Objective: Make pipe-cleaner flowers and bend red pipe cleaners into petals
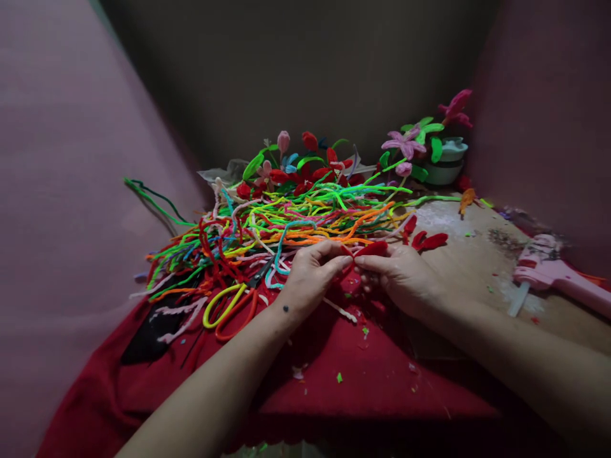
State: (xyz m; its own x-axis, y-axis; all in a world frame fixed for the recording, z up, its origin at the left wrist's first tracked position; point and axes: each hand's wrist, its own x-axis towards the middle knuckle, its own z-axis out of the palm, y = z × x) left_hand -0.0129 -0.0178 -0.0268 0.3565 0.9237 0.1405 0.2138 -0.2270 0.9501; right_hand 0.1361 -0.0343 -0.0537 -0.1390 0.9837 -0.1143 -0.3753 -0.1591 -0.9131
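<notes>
Between my two hands is a red pipe cleaner (373, 249), bent into a petal-like shape. My left hand (312, 273) pinches its left end between thumb and fingertips. My right hand (405, 277) grips it close by, thumb and index finger pressed together, the petal part rising over that hand. The fingertips of both hands almost meet, and part of the red piece is hidden by them. Just beyond lie more red petal shapes (429, 241) on the board. Scissors (233, 305) with yellow and orange handles rest left of my left hand.
A heap of many-coloured pipe cleaners (305, 216) spreads behind my hands. Finished fuzzy flowers (405, 145) stand at the back, beside a pale green pot (443, 170). A pink glue gun (548, 267) lies on the brown board (477, 235) at right. Scraps dot the red cloth (344, 388).
</notes>
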